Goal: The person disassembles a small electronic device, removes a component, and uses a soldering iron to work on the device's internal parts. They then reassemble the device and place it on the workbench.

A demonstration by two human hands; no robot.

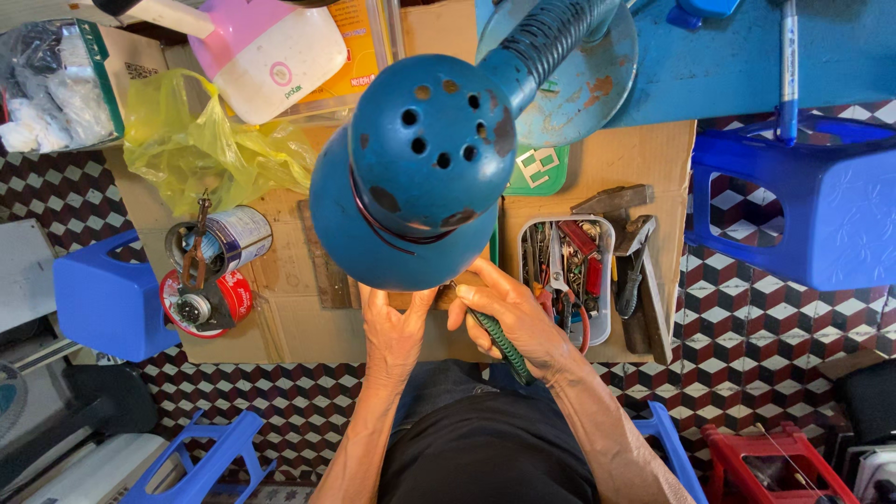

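Note:
A blue desk lamp (420,168) with a perforated shade hangs over the cardboard-covered work surface (308,327) and hides what lies under it. My left hand (394,331) rests palm down just below the shade, fingers reaching under it. My right hand (509,313) grips a tool with a green ribbed handle (504,347), its tip hidden under the lamp. Whether the left hand holds anything is hidden.
A clear tray of small tools (569,275) and a hammer (621,210) lie to the right. A tin can with pliers (219,245) and a red tin (201,303) sit left, beside a yellow plastic bag (196,145). Blue stools (803,201) flank the surface.

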